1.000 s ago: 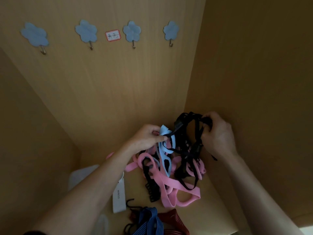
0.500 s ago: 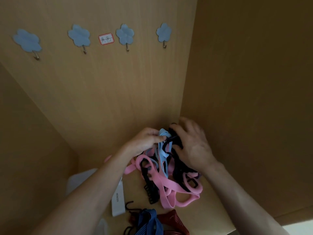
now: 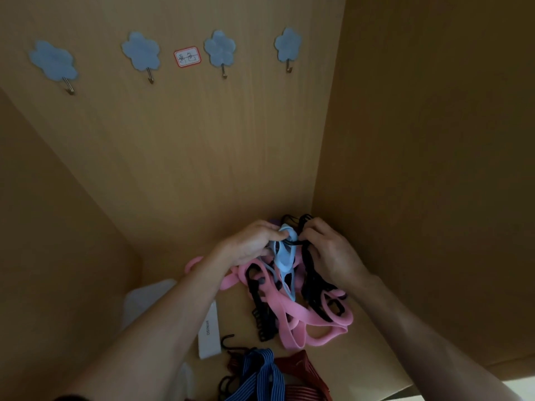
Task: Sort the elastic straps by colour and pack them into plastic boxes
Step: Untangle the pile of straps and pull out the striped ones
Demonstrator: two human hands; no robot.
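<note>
A tangle of elastic straps lies at the back right corner of a wooden shelf. Pink straps (image 3: pixel 307 316) loop at the front, black straps (image 3: pixel 314 287) run through them, and a light blue strap (image 3: pixel 285 256) rises from the heap. My left hand (image 3: pixel 252 241) pinches the top of the light blue strap. My right hand (image 3: pixel 330 253) grips black straps right beside it, with a thin black strand stretched between the two hands. A translucent plastic box (image 3: pixel 144 299) sits at the left, partly behind my left forearm.
A blue striped strap (image 3: pixel 257 374) and a dark red strap (image 3: pixel 304 377) with black hooks lie at the shelf's front edge. A white label card (image 3: pixel 208 334) lies by the box. Several blue flower hooks (image 3: pixel 220 50) line the back wall. The right wall stands close.
My right hand, which held a bunch of black straps raised to the right, came down and left onto the heap and now grips black straps beside my left hand.
</note>
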